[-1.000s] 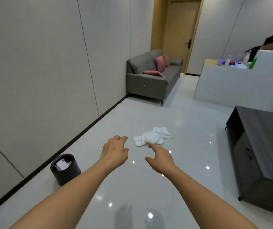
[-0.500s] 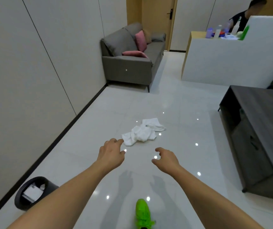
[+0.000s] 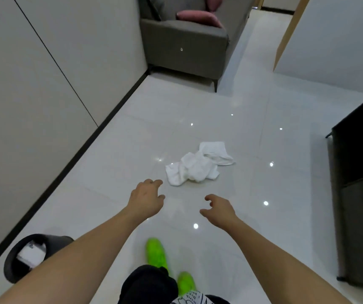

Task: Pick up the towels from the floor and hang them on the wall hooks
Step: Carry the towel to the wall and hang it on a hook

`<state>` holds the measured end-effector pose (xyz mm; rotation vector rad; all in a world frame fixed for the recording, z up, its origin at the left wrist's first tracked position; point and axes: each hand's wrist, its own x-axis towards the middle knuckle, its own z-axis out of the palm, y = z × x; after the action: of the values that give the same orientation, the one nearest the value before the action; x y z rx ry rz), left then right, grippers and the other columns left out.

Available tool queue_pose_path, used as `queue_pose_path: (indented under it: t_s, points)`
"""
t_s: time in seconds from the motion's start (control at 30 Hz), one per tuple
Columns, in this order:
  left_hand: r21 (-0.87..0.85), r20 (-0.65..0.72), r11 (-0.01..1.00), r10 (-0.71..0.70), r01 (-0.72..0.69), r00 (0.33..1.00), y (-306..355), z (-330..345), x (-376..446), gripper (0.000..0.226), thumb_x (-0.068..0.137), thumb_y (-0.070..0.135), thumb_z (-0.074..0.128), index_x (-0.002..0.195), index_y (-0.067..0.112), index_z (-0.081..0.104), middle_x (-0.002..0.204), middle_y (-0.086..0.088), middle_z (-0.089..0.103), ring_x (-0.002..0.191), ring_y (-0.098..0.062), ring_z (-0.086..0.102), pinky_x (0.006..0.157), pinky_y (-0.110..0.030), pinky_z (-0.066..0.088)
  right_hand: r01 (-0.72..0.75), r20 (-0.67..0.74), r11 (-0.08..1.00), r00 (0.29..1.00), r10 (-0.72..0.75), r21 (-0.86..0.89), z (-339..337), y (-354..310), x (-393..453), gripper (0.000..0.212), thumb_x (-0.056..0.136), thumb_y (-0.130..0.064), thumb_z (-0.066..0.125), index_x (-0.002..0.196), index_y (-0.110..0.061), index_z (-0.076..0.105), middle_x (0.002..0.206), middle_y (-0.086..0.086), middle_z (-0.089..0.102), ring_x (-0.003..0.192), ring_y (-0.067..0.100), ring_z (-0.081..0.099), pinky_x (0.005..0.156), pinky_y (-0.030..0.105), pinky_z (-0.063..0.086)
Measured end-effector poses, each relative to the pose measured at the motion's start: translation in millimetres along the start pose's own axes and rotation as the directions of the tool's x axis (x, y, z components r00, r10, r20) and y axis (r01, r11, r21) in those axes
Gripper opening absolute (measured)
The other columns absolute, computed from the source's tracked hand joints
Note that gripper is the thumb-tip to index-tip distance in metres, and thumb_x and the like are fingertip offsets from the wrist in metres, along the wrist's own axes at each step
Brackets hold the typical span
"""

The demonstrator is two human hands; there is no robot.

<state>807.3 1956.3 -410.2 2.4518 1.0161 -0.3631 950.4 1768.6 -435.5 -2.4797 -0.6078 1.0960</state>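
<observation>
Both hands have advanced toward the towels (image 3: 198, 166), which now appear closer. Left hand (image 3: 146, 199) and right hand (image 3: 219, 208) are empty, fingers loosely curled. Towels lie crumpled on the floor (image 3: 253, 194), untouched; pickup is judged imminent.

The sofa (image 3: 185, 42) is cut off by the top edge — the green shoes (image 3: 156, 253) are motion-blurred.
</observation>
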Motion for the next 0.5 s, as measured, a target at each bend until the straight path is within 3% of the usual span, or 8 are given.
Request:
queue_pose_path:
  t_s: [0.27, 0.37, 0.43, 0.5]
  points:
    - [-0.103, 0.123, 0.994, -0.025, 0.037, 0.992, -4.5, 11.0, 179.2, 0.054, 0.093, 0.036, 0.056, 0.144, 0.021, 0.044, 0.132, -0.009, 0.051, 0.12, -0.029, 0.05, 0.099, -0.04, 0.044, -0.136, 0.07, 0.99, 0.988, 0.138, -0.023, -24.7, -11.1, 151.7, 0.056, 0.086, -0.034, 0.067, 0.138, -0.02, 0.052, 0.129, 0.006, 0.061, 0.112, 0.019, 0.06, 0.09, 0.028, 0.049]
    - [-0.158, 0.197, 0.982, -0.072, 0.104, 0.978, -5.0, 12.5, 239.1, 0.053, 0.094, 0.034, 0.057, 0.143, 0.018, 0.045, 0.129, -0.011, 0.053, 0.121, -0.028, 0.05, 0.099, -0.036, 0.043, -0.229, 0.098, 0.974, 0.969, 0.228, -0.005, -42.4, -19.2, 206.0, 0.056, 0.087, -0.031, 0.067, 0.139, -0.018, 0.051, 0.13, 0.006, 0.059, 0.104, 0.018, 0.062, 0.084, 0.025, 0.05]
    - [-0.159, 0.228, 0.981, -0.077, 0.115, 0.971, -4.1, 11.3, 262.6, 0.053, 0.094, 0.033, 0.056, 0.143, 0.017, 0.045, 0.13, -0.011, 0.053, 0.123, -0.028, 0.049, 0.1, -0.035, 0.041, -0.243, 0.1, 0.97, 0.966, 0.24, 0.015, -52.5, -25.9, 230.7, 0.055, 0.087, -0.03, 0.067, 0.139, -0.017, 0.051, 0.126, 0.006, 0.06, 0.097, 0.017, 0.062, 0.082, 0.025, 0.05]
    - [-0.162, 0.275, 0.977, -0.089, 0.137, 0.957, -0.2, 10.1, 297.7, 0.053, 0.094, 0.033, 0.056, 0.143, 0.017, 0.045, 0.132, -0.011, 0.053, 0.124, -0.027, 0.049, 0.1, -0.034, 0.039, -0.257, 0.103, 0.966, 0.962, 0.253, 0.036, -64.3, -31.2, 265.5, 0.053, 0.088, -0.031, 0.067, 0.137, -0.017, 0.052, 0.108, 0.0, 0.063, 0.089, 0.013, 0.058, 0.078, 0.023, 0.045]
